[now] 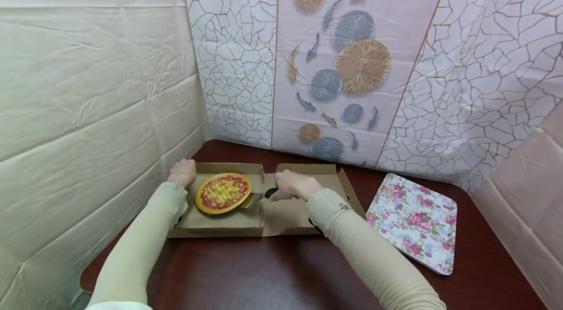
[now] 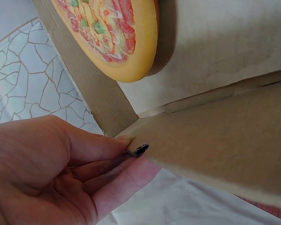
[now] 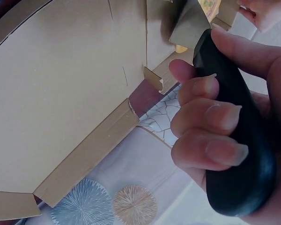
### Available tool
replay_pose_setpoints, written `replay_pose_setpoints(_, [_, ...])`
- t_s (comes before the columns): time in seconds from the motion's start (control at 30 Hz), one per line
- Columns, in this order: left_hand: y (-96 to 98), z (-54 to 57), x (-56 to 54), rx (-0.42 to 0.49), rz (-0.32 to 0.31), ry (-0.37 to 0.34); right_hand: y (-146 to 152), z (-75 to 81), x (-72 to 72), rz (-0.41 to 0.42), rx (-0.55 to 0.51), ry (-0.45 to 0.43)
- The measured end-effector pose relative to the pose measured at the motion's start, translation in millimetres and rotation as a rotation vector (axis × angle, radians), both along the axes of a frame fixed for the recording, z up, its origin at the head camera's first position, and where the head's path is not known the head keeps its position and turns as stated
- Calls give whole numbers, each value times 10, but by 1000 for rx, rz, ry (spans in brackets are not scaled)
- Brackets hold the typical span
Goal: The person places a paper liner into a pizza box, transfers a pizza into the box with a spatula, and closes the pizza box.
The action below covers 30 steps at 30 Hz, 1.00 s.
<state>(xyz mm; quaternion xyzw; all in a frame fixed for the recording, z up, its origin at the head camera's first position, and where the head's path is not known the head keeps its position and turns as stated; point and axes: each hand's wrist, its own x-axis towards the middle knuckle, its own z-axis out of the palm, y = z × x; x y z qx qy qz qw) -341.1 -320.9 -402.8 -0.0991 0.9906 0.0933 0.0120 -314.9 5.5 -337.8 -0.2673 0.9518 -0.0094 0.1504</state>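
Note:
A small round pizza (image 1: 223, 192) with a yellow crust lies in the left half of an opened cardboard pizza box (image 1: 228, 222). My left hand (image 1: 182, 172) pinches the box's left wall between thumb and fingers, as the left wrist view shows up close. In my right hand (image 1: 293, 186) is a pizza server, its black handle (image 3: 246, 178) gripped with curled fingers. The server's metal blade (image 1: 252, 199) points left and meets the pizza's right edge; its tip is out of sight there. The pizza looks slightly tilted.
The box lid (image 1: 286, 217) lies folded open to the right, below my right hand. A white rectangular tray or board with pink flowers (image 1: 413, 222) is on the dark red table (image 1: 264, 271) at the right. Patterned cloth (image 1: 233, 55) hangs behind the table.

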Motion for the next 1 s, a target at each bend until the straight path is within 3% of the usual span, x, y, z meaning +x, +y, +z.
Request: replay_pose_setpoints(1.0, [24,25,25,-4,13,-15,-14,-4,-17,2,-10,-3])
